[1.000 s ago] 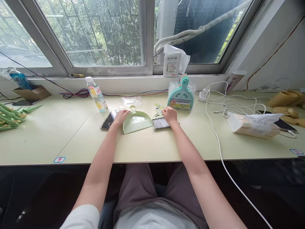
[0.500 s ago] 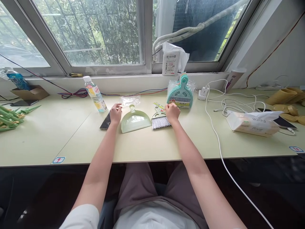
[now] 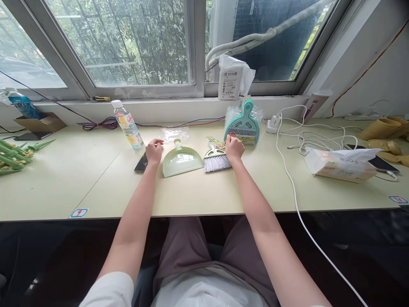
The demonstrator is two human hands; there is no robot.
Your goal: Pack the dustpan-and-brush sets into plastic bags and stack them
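My left hand (image 3: 154, 151) rests on the table with its fingers curled in, beside a dark phone (image 3: 141, 163) that it partly covers. I see nothing held in it. To its right lies a pale green dustpan (image 3: 182, 161), flat, its short handle pointing away. A small green hand brush (image 3: 217, 162) with white-grey bristles and a printed label lies right of the dustpan. My right hand (image 3: 234, 148) is closed in a fist at the brush's right side, with nothing visible in it. Just behind stands a stack of teal dustpan-and-brush sets (image 3: 244, 121) in clear plastic.
A drink bottle (image 3: 128, 125) stands left of the phone, and clear plastic wrapping (image 3: 174, 134) lies behind the dustpan. To the right are a white charger (image 3: 272, 123), tangled white cables and a tissue pack (image 3: 341, 165). Green pieces (image 3: 15, 155) are piled at far left.
My right hand has shifted slightly to the right, and the camera view has moved a little. The dustpan, brush and left hand stay in place.
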